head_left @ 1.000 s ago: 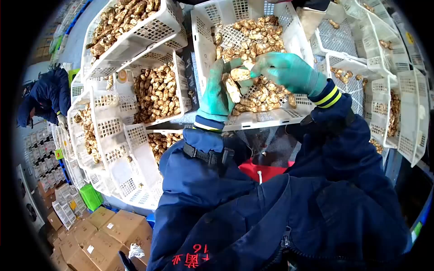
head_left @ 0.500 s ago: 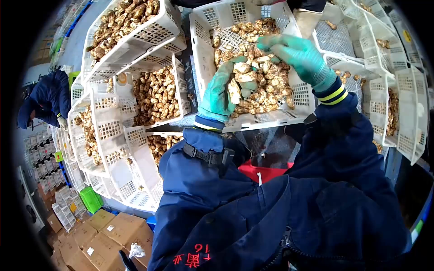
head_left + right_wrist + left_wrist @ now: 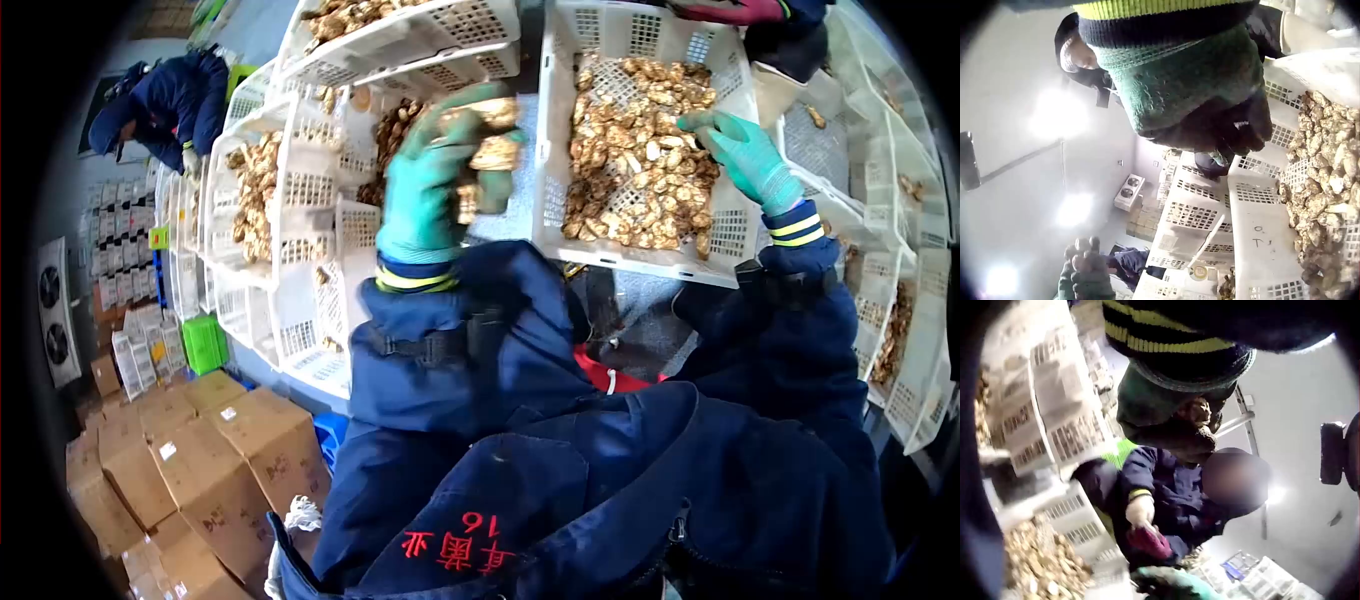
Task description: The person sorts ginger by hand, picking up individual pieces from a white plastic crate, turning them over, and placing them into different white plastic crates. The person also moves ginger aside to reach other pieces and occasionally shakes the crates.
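My left hand (image 3: 420, 195), in a green glove, is raised left of the middle crate (image 3: 640, 262) and blurred in the head view. Its fingers are curled round several brown-and-white mushrooms (image 3: 495, 152); one mushroom (image 3: 1196, 412) also shows beside the darkened palm in the left wrist view. Over the right side of the crate is my gloved right hand (image 3: 748, 160), its fingers extended loosely leftward with no mushroom visible in them. Below and beside those fingertips, loose mushrooms (image 3: 650, 190) cover much of the crate's slotted floor.
Stacked white crates (image 3: 310, 190) with mushrooms stand at left, and more crates (image 3: 925, 330) at right. Another person (image 3: 165, 105) bends over crates at far left. A gloved hand (image 3: 730, 10) shows beyond the middle crate. Cardboard boxes (image 3: 190, 440) are stacked lower left.
My left hand has lifted out of the middle crate and moved left with mushrooms in its grip. My right hand stays over the crate's right side; the head view has swung left.
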Demonstrator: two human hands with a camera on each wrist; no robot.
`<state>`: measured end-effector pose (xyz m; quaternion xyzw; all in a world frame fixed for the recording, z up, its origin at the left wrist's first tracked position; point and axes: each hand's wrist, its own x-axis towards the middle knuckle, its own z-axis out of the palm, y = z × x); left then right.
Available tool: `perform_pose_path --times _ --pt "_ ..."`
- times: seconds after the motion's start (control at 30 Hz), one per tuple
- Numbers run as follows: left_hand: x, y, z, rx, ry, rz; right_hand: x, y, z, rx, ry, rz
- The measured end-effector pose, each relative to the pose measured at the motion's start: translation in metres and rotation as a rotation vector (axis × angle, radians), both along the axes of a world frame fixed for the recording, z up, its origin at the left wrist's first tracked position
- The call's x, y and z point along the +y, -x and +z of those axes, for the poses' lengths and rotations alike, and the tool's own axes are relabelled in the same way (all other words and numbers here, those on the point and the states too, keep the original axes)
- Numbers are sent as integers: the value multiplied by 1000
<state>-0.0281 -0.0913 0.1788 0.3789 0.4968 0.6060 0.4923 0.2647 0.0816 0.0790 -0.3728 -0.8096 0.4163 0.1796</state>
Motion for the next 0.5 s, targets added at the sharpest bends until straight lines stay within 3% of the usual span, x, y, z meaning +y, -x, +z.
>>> perform_pose_path --times 0.03,0.1,0.13,0.17,0.2,0.23,0.27,0.3,0.37,0.43,0.5 --pt "-19 23 3 -88 -10 60 -1 0 3 -34 112 -4" --pt "-65 67 -3 -83 82 213 -1 -2 -5 -2 43 62" --pt "-90 88 -11 -108 113 209 0 -2 -5 -78 10 57" --pt "-116 106 -23 -136 142 204 -5 1 2 -112 167 2" --pt "-141 120 -38 -118 176 230 -5 1 -1 -140 88 33" --pt "-164 128 -54 -101 208 257 -3 0 -7 -169 6 64" --pt "-179 131 -67 -158 225 264 0 -1 -13 -179 93 49" --pt "-192 132 -82 -24 249 393 1 -1 -16 -196 117 60" --pt "-212 132 -101 -200 248 303 2 1 -19 -232 162 80" --pt "-227 140 -121 -206 260 365 0 0 -28 -118 191 76" --pt "-237 143 -124 -219 291 377 -5 2 -20 -184 185 84"
